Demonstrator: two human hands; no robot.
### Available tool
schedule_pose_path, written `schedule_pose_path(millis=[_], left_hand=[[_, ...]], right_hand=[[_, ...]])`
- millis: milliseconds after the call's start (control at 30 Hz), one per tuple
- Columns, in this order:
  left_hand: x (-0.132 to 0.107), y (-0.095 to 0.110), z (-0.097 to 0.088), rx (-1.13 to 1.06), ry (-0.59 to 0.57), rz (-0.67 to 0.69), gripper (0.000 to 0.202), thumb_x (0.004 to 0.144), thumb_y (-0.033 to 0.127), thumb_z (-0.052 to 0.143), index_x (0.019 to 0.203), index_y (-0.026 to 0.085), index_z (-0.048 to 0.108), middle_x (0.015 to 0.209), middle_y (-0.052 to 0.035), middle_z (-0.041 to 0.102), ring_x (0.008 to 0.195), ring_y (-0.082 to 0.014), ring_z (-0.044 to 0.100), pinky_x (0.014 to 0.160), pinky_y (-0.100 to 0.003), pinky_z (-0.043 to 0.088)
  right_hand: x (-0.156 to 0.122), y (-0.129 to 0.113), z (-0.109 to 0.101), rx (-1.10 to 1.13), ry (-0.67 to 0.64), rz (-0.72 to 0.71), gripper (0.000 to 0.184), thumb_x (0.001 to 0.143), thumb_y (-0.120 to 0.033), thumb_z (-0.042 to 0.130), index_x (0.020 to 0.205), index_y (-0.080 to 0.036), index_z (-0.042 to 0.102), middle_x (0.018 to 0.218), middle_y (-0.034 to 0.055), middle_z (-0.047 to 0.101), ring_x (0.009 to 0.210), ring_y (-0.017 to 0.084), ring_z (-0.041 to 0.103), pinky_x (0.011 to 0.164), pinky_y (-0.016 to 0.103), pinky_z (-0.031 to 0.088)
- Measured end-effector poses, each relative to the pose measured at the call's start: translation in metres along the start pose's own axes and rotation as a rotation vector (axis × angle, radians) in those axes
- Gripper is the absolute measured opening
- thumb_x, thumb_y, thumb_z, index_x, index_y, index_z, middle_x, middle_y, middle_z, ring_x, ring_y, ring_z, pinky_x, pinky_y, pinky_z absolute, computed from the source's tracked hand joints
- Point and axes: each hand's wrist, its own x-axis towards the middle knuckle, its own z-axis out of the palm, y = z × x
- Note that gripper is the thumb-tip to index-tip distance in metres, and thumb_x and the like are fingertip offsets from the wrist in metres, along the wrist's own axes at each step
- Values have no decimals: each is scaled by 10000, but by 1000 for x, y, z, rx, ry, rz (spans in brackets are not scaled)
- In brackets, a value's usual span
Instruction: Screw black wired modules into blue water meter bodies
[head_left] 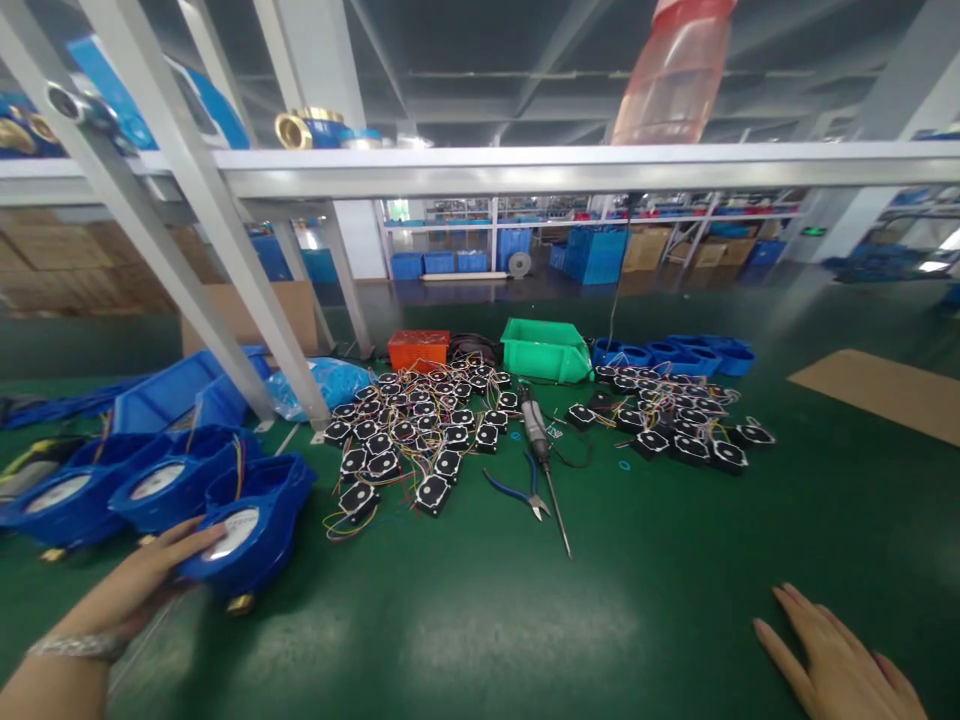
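Toward the near left corner of the green workbench (450, 610), the person's left hand (154, 575) grasps a blue housing (264, 540) by its dial side, its long axis running near to far and slightly rightward, brass fitting (240, 604) toward the near edge. Two more blue housings (154, 487) stand beside it toward the left edge; mid-bench lie one pair of pliers (534, 497), one power screwdriver (535, 430) and two clusters of black modules (456, 437), too overlapped to count, with one green bin (547, 358) and one orange box (418, 352) behind. The right hand (836, 655), fingers spread and holding nothing, is at the near right corner.
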Motion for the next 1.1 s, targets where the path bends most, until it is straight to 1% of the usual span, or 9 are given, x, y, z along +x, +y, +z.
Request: schedule_pose_path(millis=[100, 200, 267, 367, 467, 567, 733, 933, 1100], left_hand=[[-8, -10, 13, -287, -187, -197, 421, 658, 36, 598, 1009, 267, 568, 741, 43, 660, 616, -121, 602, 529, -243, 495], [-25, -16, 22, -404, -113, -152, 575, 679, 29, 563, 1165, 315, 450, 733, 69, 639, 592, -89, 581, 539, -212, 483], [-44, -20, 22, -412, -70, -189, 623, 669, 80, 596, 1202, 340, 404, 717, 90, 631, 583, -85, 573, 533, -204, 479], [-85, -31, 15, -418, -13, -268, 631, 648, 165, 630, 1192, 394, 406, 733, 100, 637, 578, -92, 575, 494, -189, 478], [-139, -46, 13, -410, -26, -229, 644, 624, 166, 631, 1191, 389, 424, 907, 58, 635, 613, -111, 599, 490, -188, 494], [-193, -56, 24, -355, -67, -218, 709, 623, 236, 629, 1261, 346, 341, 1085, -11, 566, 634, -137, 617, 534, -237, 518], [-258, -58, 74, -368, -220, -209, 815, 602, 325, 647, 1311, 298, 247, 984, -49, 597, 739, -217, 623, 601, -296, 522], [-290, -54, 139, -335, -428, -49, 838, 665, 419, 564, 1342, 171, 137, 1117, -115, 538, 941, -246, 568, 765, -326, 489], [-299, -47, 169, -252, -566, 35, 796, 694, 401, 509, 1338, 151, 114, 1156, -132, 512, 1011, -249, 535, 821, -335, 464]], right_hand=[[5, -42, -31, -4, -124, 44, 675, 705, -532, 219, 1215, -154, 446, 1240, 14, 315, 1159, 208, 302, 959, 513, 242], [8, -118, -64, 74, -37, -340, 481, 795, -383, 355, 1187, -130, 469, 1210, 57, 347, 1139, 205, 323, 996, 494, 201], [9, -175, -76, 140, -17, -622, 396, 832, -311, 392, 1191, -156, 460, 1218, 49, 338, 1149, 166, 313, 1010, 410, 251], [14, -242, -74, 172, -1, -774, 378, 821, -259, 462, 1194, -208, 436, 1228, 18, 320, 1174, 132, 272, 1036, 347, 236], [19, -270, -60, 189, 3, -822, 341, 808, -214, 490, 1140, -140, 470, 1137, 70, 385, 1109, 157, 330, 996, 373, 265], [23, -264, -50, 205, 11, -830, 231, 829, -187, 451, 1034, -104, 515, 1021, 78, 424, 1040, 165, 362, 927, 372, 321], [27, -219, -42, 223, 6, -862, 159, 830, -159, 418, 878, -103, 559, 918, 81, 434, 935, 159, 388, 850, 325, 370], [38, -149, -38, 241, -16, -927, 211, 839, -130, 366, 904, -137, 567, 979, 48, 439, 972, 131, 388, 906, 309, 361], [30, -107, -50, 215, -33, -974, 223, 818, -141, 359, 867, -155, 576, 1004, 37, 447, 969, 144, 407, 892, 357, 375]])
